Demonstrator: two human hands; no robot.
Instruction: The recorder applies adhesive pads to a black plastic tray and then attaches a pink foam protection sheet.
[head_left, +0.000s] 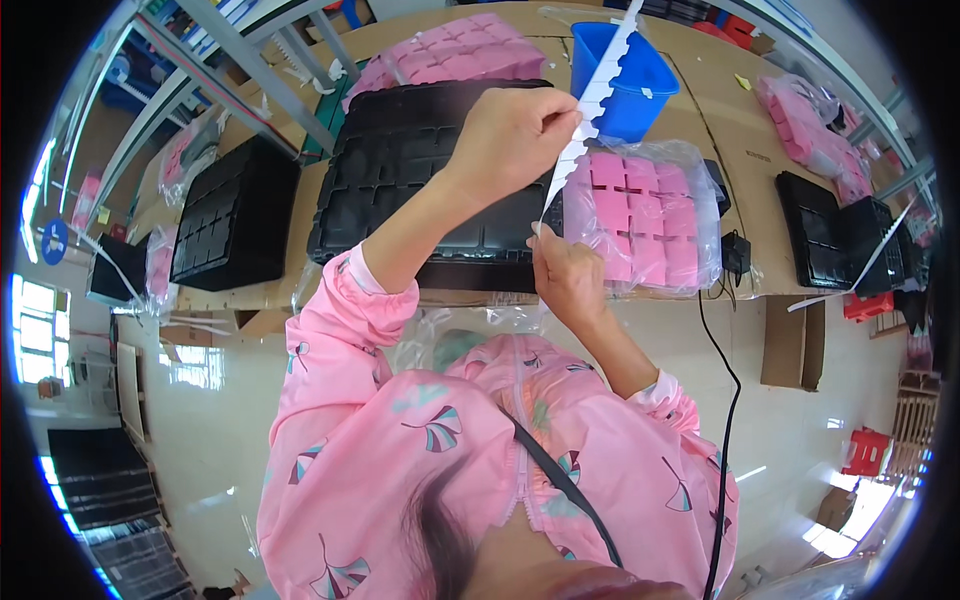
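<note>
A long white strip with a notched edge (601,86) slants up from my hands past the far table edge. My left hand (518,137) is closed, pinching the strip along its length above the black tray. Lower down, my right hand (572,268) has its fingers closed at the strip's lower end, by the tray's front right corner. Under my hands lies a large black plastic tray with moulded compartments (385,150). Right of it sits a bundle of pink blocks in clear plastic wrap (650,220), close to my right hand.
A blue bin (640,95) stands behind the wrapped bundle. More pink bundles (450,50) lie at the back and far right. Black trays (238,215) stand at the left, and a black box (820,235) at the right. A black cable (738,380) hangs off the front edge.
</note>
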